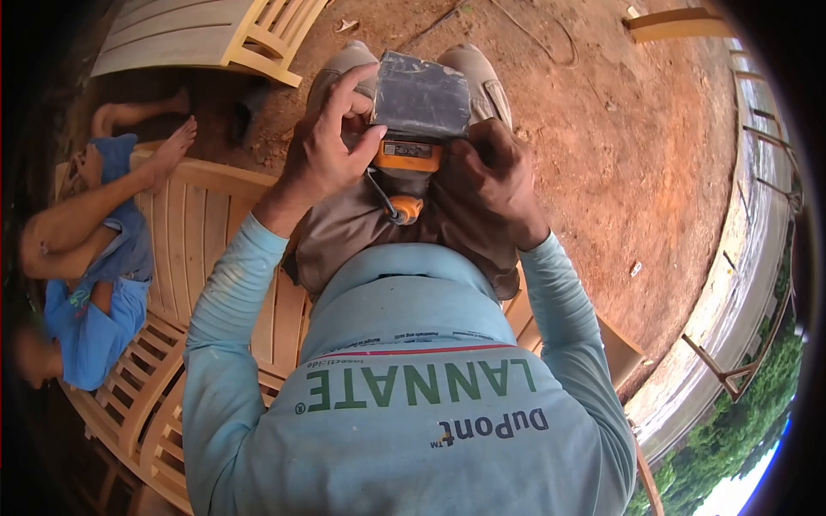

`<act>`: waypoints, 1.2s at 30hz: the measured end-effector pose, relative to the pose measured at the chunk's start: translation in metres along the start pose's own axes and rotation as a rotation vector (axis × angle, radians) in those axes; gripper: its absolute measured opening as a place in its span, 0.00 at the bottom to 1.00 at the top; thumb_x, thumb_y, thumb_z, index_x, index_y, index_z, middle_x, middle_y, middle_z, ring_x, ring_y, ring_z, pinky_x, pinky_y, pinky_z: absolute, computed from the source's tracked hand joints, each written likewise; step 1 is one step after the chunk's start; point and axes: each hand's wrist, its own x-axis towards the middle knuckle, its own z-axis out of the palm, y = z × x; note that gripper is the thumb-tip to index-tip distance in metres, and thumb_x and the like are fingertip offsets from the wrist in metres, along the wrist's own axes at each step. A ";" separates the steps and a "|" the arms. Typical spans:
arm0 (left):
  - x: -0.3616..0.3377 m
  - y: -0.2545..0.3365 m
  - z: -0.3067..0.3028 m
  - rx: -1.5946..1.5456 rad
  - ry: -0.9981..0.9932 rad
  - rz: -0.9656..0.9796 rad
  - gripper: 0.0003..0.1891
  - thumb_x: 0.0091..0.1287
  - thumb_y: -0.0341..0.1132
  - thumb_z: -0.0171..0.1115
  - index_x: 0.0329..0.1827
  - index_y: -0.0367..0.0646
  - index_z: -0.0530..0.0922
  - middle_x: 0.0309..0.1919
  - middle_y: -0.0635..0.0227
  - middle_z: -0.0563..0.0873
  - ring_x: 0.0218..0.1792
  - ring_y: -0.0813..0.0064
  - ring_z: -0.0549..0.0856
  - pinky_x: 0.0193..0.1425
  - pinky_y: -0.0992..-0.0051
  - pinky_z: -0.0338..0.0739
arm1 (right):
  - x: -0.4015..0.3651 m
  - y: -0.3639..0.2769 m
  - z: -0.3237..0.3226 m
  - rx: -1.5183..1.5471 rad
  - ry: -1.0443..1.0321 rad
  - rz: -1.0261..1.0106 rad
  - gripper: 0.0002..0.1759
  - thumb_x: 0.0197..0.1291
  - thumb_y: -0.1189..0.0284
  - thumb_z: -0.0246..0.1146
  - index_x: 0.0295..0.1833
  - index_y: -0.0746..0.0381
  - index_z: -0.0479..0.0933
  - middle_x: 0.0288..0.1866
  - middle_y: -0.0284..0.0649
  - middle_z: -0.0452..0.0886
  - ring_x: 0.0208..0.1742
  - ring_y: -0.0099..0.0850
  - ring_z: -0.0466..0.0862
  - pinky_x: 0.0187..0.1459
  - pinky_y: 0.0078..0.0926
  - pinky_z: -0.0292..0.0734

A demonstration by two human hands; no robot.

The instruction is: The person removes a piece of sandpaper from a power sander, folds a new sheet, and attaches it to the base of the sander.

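An orange and black power sander [408, 156] rests upside down between my thighs, its pad facing up. A dark, worn sheet of sandpaper [422, 96] covers the pad, with pale scuffs along its edges. My left hand [331, 142] grips the sheet's left side, thumb at the near corner and fingers along the edge. At the near right corner, my right hand [499, 168] has its fingers curled against the sheet; the fingertips are partly hidden. The sander's orange rear end [404, 210] and a dark cord point toward my body.
I sit on slatted wooden furniture [202, 224]. Another person in a blue shirt [107, 310] sits at the left, legs bent. A wooden bench [172, 39] stands at the far left. Reddish dirt ground [619, 172] stretches to the right, where a wooden piece [680, 26] lies.
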 end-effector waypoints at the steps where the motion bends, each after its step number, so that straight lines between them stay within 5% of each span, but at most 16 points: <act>1: 0.002 0.002 -0.001 0.022 -0.004 0.008 0.43 0.64 0.22 0.76 0.84 0.44 0.67 0.41 0.67 0.86 0.38 0.72 0.87 0.49 0.71 0.84 | 0.000 -0.001 0.001 0.003 0.002 -0.002 0.11 0.65 0.72 0.76 0.43 0.65 0.81 0.34 0.45 0.85 0.31 0.35 0.84 0.36 0.33 0.80; 6: 0.008 0.000 0.006 -0.009 -0.036 -0.058 0.46 0.64 0.24 0.79 0.85 0.41 0.64 0.49 0.62 0.91 0.53 0.70 0.89 0.64 0.70 0.81 | -0.001 -0.001 0.008 -0.022 0.044 -0.042 0.11 0.65 0.71 0.76 0.43 0.65 0.81 0.33 0.45 0.86 0.30 0.36 0.85 0.35 0.34 0.81; 9: 0.011 0.002 0.013 -0.102 -0.070 -0.172 0.48 0.64 0.25 0.79 0.86 0.40 0.61 0.62 0.55 0.88 0.61 0.67 0.88 0.69 0.67 0.81 | -0.002 -0.001 0.010 -0.017 0.061 -0.042 0.11 0.65 0.72 0.76 0.43 0.65 0.81 0.33 0.46 0.85 0.31 0.36 0.86 0.35 0.34 0.81; 15: 0.015 -0.001 0.021 -0.170 -0.061 -0.148 0.49 0.65 0.23 0.79 0.87 0.39 0.59 0.83 0.51 0.68 0.68 0.61 0.85 0.74 0.64 0.82 | -0.001 0.001 0.009 0.001 0.043 -0.060 0.11 0.64 0.72 0.77 0.41 0.65 0.80 0.32 0.45 0.85 0.30 0.37 0.85 0.35 0.34 0.80; 18: 0.013 -0.008 0.026 -0.129 0.030 -0.064 0.49 0.61 0.35 0.84 0.85 0.47 0.65 0.69 0.52 0.82 0.56 0.52 0.90 0.64 0.58 0.85 | 0.000 0.005 0.006 0.018 0.002 -0.054 0.12 0.63 0.72 0.77 0.41 0.65 0.80 0.32 0.45 0.85 0.30 0.37 0.85 0.36 0.34 0.80; 30: 0.007 -0.013 0.014 -0.040 -0.011 0.017 0.50 0.59 0.31 0.84 0.85 0.43 0.66 0.61 0.49 0.84 0.52 0.58 0.87 0.55 0.62 0.85 | 0.004 0.003 0.000 0.120 -0.108 0.066 0.12 0.62 0.70 0.77 0.39 0.66 0.83 0.32 0.42 0.85 0.32 0.29 0.83 0.37 0.32 0.79; 36: 0.013 -0.008 0.012 -0.042 -0.051 0.031 0.49 0.60 0.31 0.83 0.85 0.46 0.66 0.57 0.47 0.86 0.47 0.51 0.88 0.58 0.59 0.87 | 0.009 0.009 -0.004 0.248 -0.185 0.125 0.10 0.63 0.71 0.77 0.38 0.65 0.83 0.30 0.37 0.83 0.32 0.22 0.79 0.35 0.28 0.76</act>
